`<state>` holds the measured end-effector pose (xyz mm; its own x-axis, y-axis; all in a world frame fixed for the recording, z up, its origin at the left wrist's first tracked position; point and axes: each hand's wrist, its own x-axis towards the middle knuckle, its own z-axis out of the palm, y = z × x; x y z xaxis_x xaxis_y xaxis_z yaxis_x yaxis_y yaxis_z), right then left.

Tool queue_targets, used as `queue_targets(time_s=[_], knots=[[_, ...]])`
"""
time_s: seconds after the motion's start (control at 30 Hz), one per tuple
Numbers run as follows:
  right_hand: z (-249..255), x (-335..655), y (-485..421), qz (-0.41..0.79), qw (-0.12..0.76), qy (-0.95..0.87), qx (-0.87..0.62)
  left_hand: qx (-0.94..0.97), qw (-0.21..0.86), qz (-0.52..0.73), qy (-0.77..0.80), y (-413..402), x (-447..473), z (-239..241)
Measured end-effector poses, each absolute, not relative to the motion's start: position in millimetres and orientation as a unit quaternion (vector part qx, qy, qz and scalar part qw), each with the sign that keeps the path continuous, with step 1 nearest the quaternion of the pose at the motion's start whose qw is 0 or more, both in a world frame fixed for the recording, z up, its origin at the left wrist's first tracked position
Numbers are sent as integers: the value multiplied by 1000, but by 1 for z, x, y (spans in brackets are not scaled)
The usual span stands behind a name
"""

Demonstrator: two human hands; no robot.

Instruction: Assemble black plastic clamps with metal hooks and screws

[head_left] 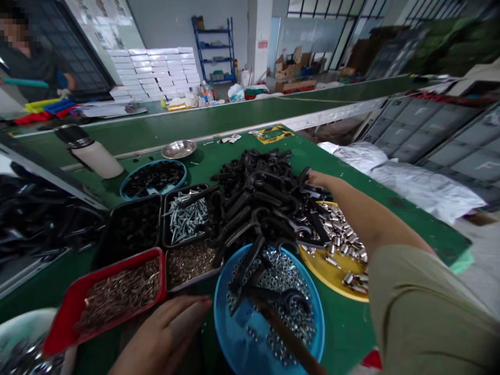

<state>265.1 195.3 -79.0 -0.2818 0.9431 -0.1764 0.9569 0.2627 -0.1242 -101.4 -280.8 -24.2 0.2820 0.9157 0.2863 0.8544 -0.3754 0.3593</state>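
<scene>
My right hand reaches far forward into the right side of a big pile of black plastic parts. Its fingers are buried among the parts, so its grip is hidden. My right forearm passes over a yellow plate of small metal sleeves. My left hand lies flat and empty at the near table edge, between a red tray of small pins and a blue bowl of metal nuts. Some black parts and a brown-handled tool rest in that bowl.
Black trays hold silver screws, brass bits and dark pieces. Behind them stand a blue bowl of black pieces, a steel dish and a white bottle. A person works across the green conveyor.
</scene>
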Motion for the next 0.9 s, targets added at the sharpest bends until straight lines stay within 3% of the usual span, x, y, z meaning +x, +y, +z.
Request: queue_targets(time_s=[0.1,0.23,0.33,0.43,0.53,0.67,0.73,0.8,0.9], knots=[[-74,266,166,-89,59,761,640,835,132,141,515,-259,-62,-26],[-36,267,137,-27,31,719,694,854,126,94,495,-224,-21,-37],[9,247,111,48,-79,731,676,875,112,63,466,-215,-5,-52],[49,201,78,100,-207,801,554,888,97,53,447,-215,8,-64],[65,144,52,61,-229,854,464,887,90,47,451,-217,14,-61],[59,96,40,-134,-120,887,425,864,81,119,483,-211,-3,-34],[57,89,39,-178,-115,885,416,822,69,193,531,-200,-19,-18],[60,89,34,-153,-168,881,414,778,51,251,574,-184,-34,-5],[73,85,10,-61,-294,867,398,767,43,225,599,-158,-51,2]])
